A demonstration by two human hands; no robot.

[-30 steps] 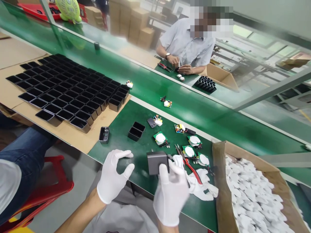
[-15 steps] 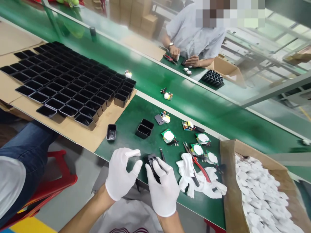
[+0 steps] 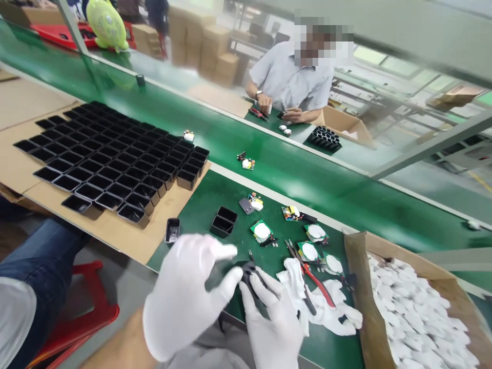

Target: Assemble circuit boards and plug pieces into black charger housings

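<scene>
My right hand (image 3: pixel 271 318), in a white glove, holds a small black plastic part (image 3: pixel 250 279) between thumb and fingers at the table's near edge. Close by on the left, my left hand (image 3: pixel 188 292), also gloved, has thumb and fingers apart with nothing between them. Its thumb tip comes right up to the black part; whether they touch I cannot tell. Just beyond the part, the tips of tweezers (image 3: pixel 251 254) show, the rest hidden. Two black plastic boxes (image 3: pixel 224 222) stand together farther off, and a single black box (image 3: pixel 172 230) is behind my left hand.
Rows of black boxes (image 3: pixel 107 159) cover cardboard at left. Circuit boards with white pads (image 3: pixel 263 231) lie ahead. Red-handled pliers (image 3: pixel 320 283) rest on white gloves (image 3: pixel 334 312) at right, beside a carton (image 3: pixel 359 297) of white pieces. A co-worker (image 3: pixel 290 77) sits across the green belt (image 3: pixel 292 179).
My left hand has come closer to the camera and nearer the black part in my right hand. My right hand has shifted slightly right and down. The view has tilted upward.
</scene>
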